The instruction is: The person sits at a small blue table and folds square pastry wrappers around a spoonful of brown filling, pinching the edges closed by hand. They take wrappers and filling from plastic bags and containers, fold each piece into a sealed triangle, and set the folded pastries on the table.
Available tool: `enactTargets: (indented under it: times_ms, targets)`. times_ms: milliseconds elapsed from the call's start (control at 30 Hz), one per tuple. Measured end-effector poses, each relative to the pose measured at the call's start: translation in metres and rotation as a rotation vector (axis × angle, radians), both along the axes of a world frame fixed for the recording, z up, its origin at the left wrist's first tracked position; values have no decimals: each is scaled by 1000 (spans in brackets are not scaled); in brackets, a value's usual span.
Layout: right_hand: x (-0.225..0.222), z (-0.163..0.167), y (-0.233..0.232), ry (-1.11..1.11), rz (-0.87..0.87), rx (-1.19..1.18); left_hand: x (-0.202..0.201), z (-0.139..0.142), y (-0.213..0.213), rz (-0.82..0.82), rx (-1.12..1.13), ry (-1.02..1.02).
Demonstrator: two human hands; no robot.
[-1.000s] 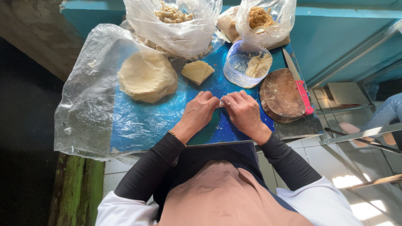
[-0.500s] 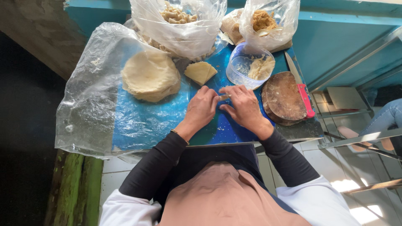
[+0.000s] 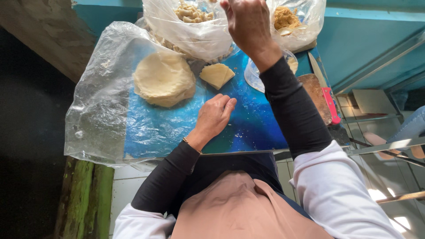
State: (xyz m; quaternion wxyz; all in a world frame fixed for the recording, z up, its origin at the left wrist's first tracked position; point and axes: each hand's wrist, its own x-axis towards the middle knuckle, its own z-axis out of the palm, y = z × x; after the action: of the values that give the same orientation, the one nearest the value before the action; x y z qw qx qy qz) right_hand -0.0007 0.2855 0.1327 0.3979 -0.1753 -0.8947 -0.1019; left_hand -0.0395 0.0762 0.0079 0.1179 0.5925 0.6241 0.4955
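Here, my right hand [image 3: 248,24] is raised at the clear bag of folded pieces [image 3: 195,26]; whether its fingers pinch anything, I cannot tell.
My left hand [image 3: 214,116] rests loosely curled and empty on the blue board [image 3: 248,128], near the pale cut wrappers [image 3: 216,74] and round stack of dough sheets [image 3: 164,79]. Another bag [image 3: 292,22] holds brown crumbly filling.

- Single head-worn view, aimed steeply down from above the torso.
- Close range: blue work surface [image 3: 248,128] fills frame centre, floor at both edges.
- No second view.

A red-handled knife [image 3: 328,98] lies beside a green post [image 3: 86,199].
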Motion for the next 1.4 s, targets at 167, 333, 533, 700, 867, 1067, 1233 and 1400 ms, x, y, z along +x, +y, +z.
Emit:
enactTargets:
  times_ms: [167, 333, 533, 700, 867, 1067, 1233, 1400]
  targets:
    - [24, -69, -46, -151, 244, -280, 2, 2, 1, 86, 148, -44]
    - [35, -93, -52, -173, 187, -441, -9, -4, 6, 139, 299, -370]
    - [32, -103, -56, -147, 168, -240, -31, -18, 14, 133, 355, -916]
    - [28, -119, -36, 0, 101, -615, -42, -23, 15, 166, 340, -1027]
    - [34, -118, -21, 216, 213, -1002, -39, -14, 17, 103, 378, -862]
    - [73, -91, -40, 174, 564, -1447, -40, -3, 20, -25, 303, -542]
    - [97, -88, -60, 191, 548, -1377, -44, -13, 18, -342, 40, -961]
    - [92, -103, -83, 176, 279, -1116, -37, -20, 23, -234, 8, -931]
